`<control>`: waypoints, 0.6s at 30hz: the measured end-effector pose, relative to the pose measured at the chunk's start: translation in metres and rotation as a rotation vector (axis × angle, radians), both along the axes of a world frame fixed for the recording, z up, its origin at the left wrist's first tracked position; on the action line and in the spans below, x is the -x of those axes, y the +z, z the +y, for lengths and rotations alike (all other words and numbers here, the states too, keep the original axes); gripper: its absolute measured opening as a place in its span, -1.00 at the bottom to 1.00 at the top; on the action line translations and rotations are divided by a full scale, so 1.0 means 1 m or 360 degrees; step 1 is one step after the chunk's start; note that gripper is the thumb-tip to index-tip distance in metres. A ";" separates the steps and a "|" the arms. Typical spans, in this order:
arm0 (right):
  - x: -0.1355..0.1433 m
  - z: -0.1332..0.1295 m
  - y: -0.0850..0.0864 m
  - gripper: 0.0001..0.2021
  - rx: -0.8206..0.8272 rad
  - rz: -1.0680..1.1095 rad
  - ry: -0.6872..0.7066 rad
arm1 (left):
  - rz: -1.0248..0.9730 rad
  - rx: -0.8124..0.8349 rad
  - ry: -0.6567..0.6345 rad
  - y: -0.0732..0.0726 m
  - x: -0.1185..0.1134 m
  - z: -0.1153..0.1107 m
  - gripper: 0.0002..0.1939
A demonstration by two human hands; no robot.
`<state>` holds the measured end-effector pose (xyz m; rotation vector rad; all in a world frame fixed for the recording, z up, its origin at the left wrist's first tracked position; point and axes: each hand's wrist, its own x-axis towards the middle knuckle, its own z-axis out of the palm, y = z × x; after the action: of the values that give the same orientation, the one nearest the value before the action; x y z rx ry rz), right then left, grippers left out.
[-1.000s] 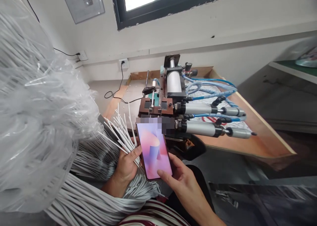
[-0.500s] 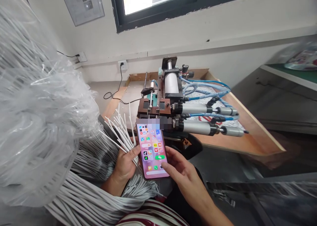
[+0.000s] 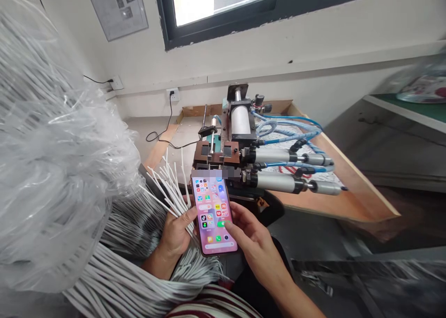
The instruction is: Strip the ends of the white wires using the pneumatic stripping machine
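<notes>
A lit smartphone (image 3: 215, 236) stands tilted toward me, its screen full of app icons. My left hand (image 3: 176, 232) is closed around a bundle of thin white cables (image 3: 176, 185), whose loose ends fan upward past the phone. The thumb of that hand presses the phone's left edge. On the other side, my right hand (image 3: 252, 236) grips the phone's right edge with its fingers behind it. Its thumb lies over the lower right of the screen, at a green icon. Most of the fingers of both hands are hidden behind the phone and cables.
Just beyond the phone is a pneumatic machine (image 3: 240, 122) with silver cylinders and blue hoses, inside a wooden-edged tray (image 3: 365, 202). More grey-white cables (image 3: 128, 276) drape across my lap. Clear plastic wrapping (image 3: 69, 169) bulges at the left. A green-topped shelf (image 3: 418, 111) is at right.
My right thumb has moved up the screen, from the bottom icon row to the green icon. Both hands keep their hold. The whole view has shifted slightly.
</notes>
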<state>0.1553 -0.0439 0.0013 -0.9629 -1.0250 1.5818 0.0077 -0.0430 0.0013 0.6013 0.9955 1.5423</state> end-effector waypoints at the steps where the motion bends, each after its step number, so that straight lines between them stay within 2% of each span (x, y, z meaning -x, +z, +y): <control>1: 0.001 0.000 0.000 -0.61 0.0000 -0.0002 -0.0009 | 0.0003 0.0003 -0.0005 0.000 0.000 0.000 -0.80; 8: 0.002 0.003 0.003 -0.60 -0.0059 -0.0041 -0.0019 | 0.0026 0.0034 -0.0008 -0.002 0.001 -0.003 -0.78; 18: 0.002 -0.001 -0.003 -0.60 -0.0045 -0.0028 0.0007 | 0.0019 -0.0018 -0.0045 -0.002 0.001 -0.002 -0.83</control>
<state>0.1533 -0.0447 -0.0017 -0.9575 -1.0597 1.5606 0.0066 -0.0453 -0.0005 0.6305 0.9839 1.5217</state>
